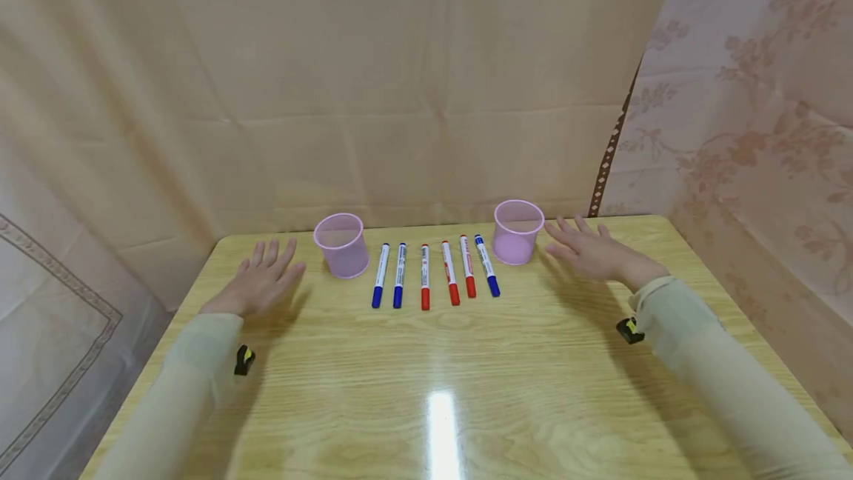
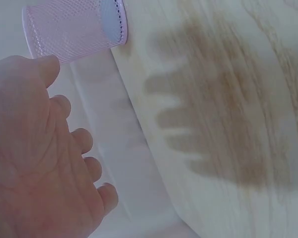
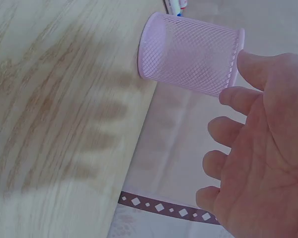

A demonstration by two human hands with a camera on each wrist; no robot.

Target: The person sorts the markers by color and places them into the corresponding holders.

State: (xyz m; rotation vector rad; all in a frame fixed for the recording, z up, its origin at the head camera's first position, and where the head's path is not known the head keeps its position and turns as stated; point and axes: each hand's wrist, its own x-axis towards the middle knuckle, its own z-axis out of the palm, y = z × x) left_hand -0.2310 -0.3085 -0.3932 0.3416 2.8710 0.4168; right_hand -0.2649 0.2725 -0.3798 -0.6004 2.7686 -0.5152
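Note:
My left hand (image 1: 256,286) hovers over the table's left side, fingers spread, holding nothing, left of a pink mesh cup (image 1: 343,247). On the right, my other hand (image 1: 596,252) is held above the table beside a second pink mesh cup (image 1: 516,234), also empty-handed with fingers extended. Between the cups several capped markers lie in a row: blue-capped ones (image 1: 380,276) at the left, red-capped ones (image 1: 449,273) in the middle, and a blue-capped one (image 1: 487,266) at the right end. In the right wrist view the fingertips overlap the cup's rim (image 3: 241,49); contact cannot be told.
The wooden table (image 1: 373,384) has its far edge close behind both cups. A beige cloth (image 1: 300,95) hangs behind it, and a floral cloth (image 1: 766,132) hangs at the right. Small black objects (image 1: 244,359) show beside both sleeves.

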